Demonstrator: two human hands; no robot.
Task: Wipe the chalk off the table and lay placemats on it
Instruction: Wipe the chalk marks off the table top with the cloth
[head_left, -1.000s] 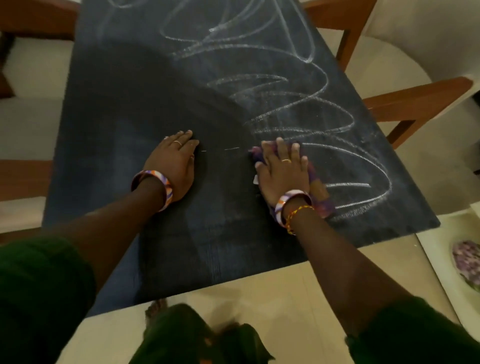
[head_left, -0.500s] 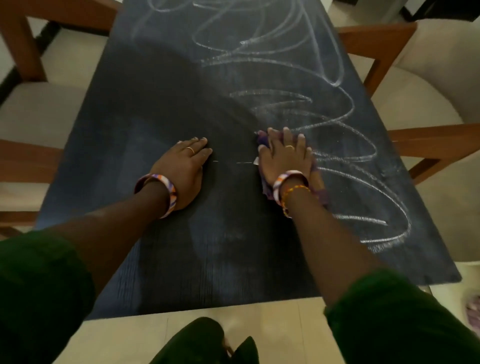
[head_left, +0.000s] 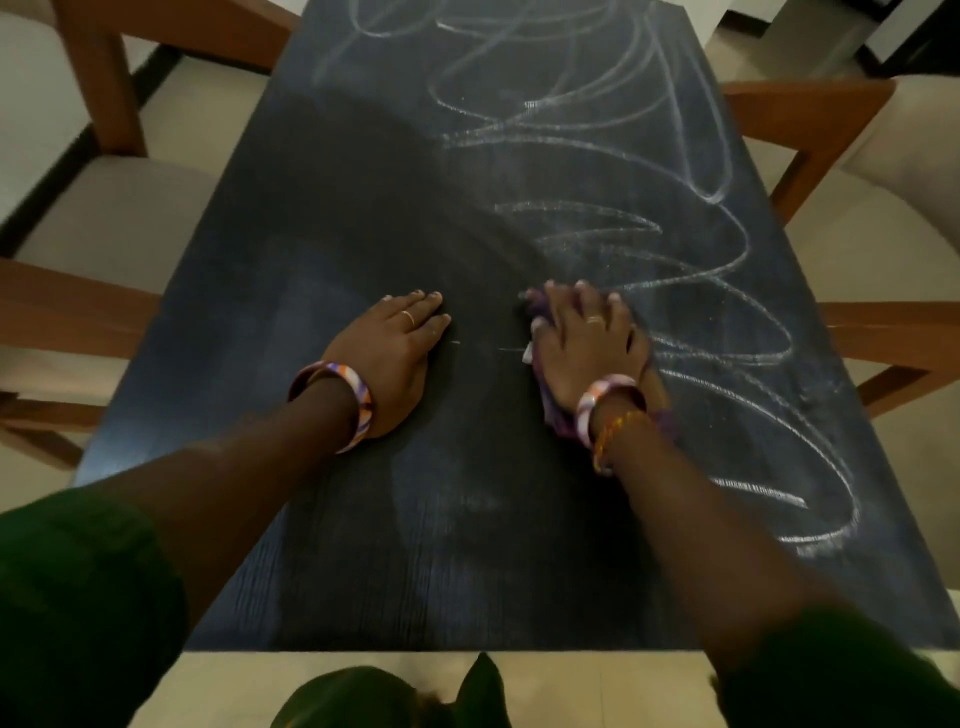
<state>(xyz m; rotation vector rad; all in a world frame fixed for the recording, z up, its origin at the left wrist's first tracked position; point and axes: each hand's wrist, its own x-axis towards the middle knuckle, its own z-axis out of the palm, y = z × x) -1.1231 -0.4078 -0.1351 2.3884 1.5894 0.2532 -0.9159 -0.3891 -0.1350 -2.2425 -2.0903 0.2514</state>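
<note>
A dark slate table (head_left: 363, 218) fills the view. White chalk scribbles (head_left: 691, 291) loop over its right half and far end; the left and near parts are smeared clean. My right hand (head_left: 584, 343) lies flat with straight fingers on a purple cloth (head_left: 553, 410), pressing it to the table at the edge of the scribbles. My left hand (head_left: 395, 348) rests flat on the wiped area, a short gap to the left of the cloth. No placemats are in view.
Wooden chairs with pale cushions stand on both sides: one at the left (head_left: 104, 218), one at the right (head_left: 852, 208). A short chalk dash (head_left: 506, 349) lies between my hands. Pale floor (head_left: 571, 686) shows below the table's near edge.
My right hand and the cloth have slid slightly left and forward across the chalk. The view has moved in and centred on the table. My left hand stays planted.
</note>
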